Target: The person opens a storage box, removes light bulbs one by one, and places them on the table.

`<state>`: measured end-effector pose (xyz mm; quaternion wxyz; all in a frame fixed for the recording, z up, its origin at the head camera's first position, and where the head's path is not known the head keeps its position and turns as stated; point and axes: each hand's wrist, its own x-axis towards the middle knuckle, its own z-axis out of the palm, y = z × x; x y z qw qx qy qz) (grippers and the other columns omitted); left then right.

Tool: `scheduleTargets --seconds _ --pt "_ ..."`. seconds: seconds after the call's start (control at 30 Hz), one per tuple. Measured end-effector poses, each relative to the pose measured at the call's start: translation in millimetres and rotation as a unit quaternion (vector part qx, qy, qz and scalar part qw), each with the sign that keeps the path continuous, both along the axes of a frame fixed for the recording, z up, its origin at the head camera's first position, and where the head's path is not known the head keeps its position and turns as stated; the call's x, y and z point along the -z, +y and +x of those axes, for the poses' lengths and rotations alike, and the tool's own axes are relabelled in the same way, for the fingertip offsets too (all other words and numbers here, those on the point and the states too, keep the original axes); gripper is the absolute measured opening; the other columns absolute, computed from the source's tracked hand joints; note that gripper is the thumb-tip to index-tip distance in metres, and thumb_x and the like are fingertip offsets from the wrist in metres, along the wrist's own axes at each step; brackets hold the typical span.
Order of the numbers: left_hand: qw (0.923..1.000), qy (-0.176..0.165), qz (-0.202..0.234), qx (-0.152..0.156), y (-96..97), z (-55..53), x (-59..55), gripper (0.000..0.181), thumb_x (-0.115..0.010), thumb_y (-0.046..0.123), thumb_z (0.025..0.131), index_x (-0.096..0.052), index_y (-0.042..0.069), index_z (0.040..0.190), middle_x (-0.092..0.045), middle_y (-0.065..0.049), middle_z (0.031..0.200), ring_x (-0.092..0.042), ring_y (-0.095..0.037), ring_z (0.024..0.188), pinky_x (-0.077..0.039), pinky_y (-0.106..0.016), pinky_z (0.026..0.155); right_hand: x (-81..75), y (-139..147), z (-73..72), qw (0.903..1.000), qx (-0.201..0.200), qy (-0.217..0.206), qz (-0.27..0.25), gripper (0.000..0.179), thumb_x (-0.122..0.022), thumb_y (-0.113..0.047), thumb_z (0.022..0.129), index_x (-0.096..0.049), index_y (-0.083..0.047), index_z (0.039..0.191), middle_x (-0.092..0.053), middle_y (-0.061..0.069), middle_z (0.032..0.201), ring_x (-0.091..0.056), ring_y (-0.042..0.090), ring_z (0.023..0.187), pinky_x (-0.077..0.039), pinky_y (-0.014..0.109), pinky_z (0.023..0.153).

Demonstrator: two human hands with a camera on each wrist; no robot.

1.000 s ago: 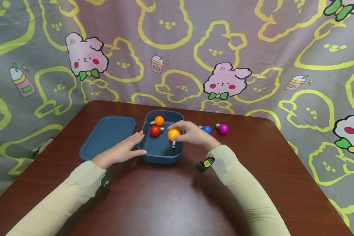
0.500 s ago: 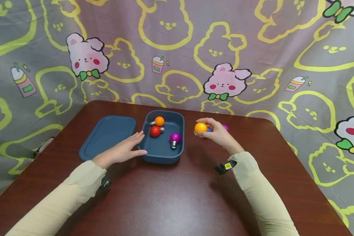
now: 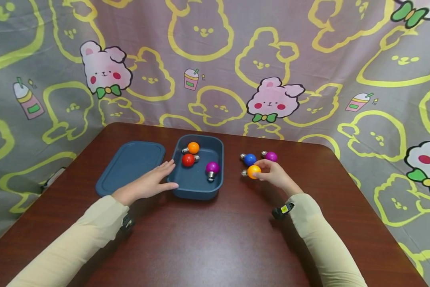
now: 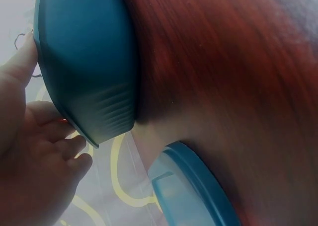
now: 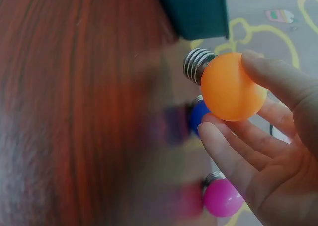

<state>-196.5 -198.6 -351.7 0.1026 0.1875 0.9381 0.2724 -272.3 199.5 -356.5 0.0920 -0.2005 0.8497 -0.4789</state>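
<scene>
My right hand (image 3: 276, 174) pinches an orange light bulb (image 5: 232, 87) by its round globe, with the metal screw base pointing left toward the box. Just behind it on the table lie a blue bulb (image 3: 250, 159) and a purple bulb (image 3: 271, 156). My left hand (image 3: 146, 184) rests at the left rim of the dark blue box (image 3: 197, 194), fingers fairly straight; in the left wrist view thumb and fingers lie along that rim. Inside the box are another orange bulb (image 3: 193, 148), a red bulb (image 3: 188, 160) and a second purple bulb (image 3: 212, 168).
A flat blue lid (image 3: 128, 163) lies on the brown table (image 3: 215, 239), left of the box. Behind the table hangs a patterned cloth (image 3: 215, 59). Each wrist carries a small black camera (image 3: 281, 211).
My right hand has carried the orange bulb out of the box to the right, then lower and nearer, in front of the blue bulb. The left hand stays at the rim.
</scene>
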Motion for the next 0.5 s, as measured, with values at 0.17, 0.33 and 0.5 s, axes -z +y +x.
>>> scheduleTargets --seconds 0.17,0.33,0.5 --pt "1.0000 0.004 0.000 0.000 -0.5 -0.7 0.9 0.079 -0.060 0.040 0.088 -0.023 -0.002 0.144 -0.014 -0.017 0.151 -0.009 -0.035 0.136 -0.016 -0.055 0.104 23.7 10.4 -15.9 0.9980 0.011 0.022 0.058 0.043 -0.069 -0.010 0.082 -0.055 0.010 0.118 -0.059 0.022 0.109 -0.056 0.030 0.090 -0.049 0.028 0.074" --pt "1.0000 0.009 0.002 0.003 -0.6 -0.8 1.4 0.080 -0.060 0.041 0.088 -0.023 -0.003 0.143 -0.014 -0.018 0.150 -0.010 -0.036 0.136 -0.016 -0.055 0.104 31.7 13.2 -21.1 0.9971 0.019 0.025 0.069 0.045 -0.071 -0.015 0.082 -0.057 0.007 0.118 -0.061 0.020 0.109 -0.056 0.031 0.093 -0.049 0.031 0.076" --pt "1.0000 0.009 0.003 0.002 -1.0 -0.4 1.4 0.079 -0.060 0.041 0.088 -0.024 -0.003 0.143 -0.014 -0.017 0.150 -0.010 -0.036 0.136 -0.016 -0.055 0.104 31.4 12.2 -20.7 0.9985 0.021 -0.008 0.051 0.044 -0.070 -0.012 0.082 -0.055 0.008 0.119 -0.060 0.022 0.108 -0.056 0.028 0.089 -0.051 0.029 0.070"
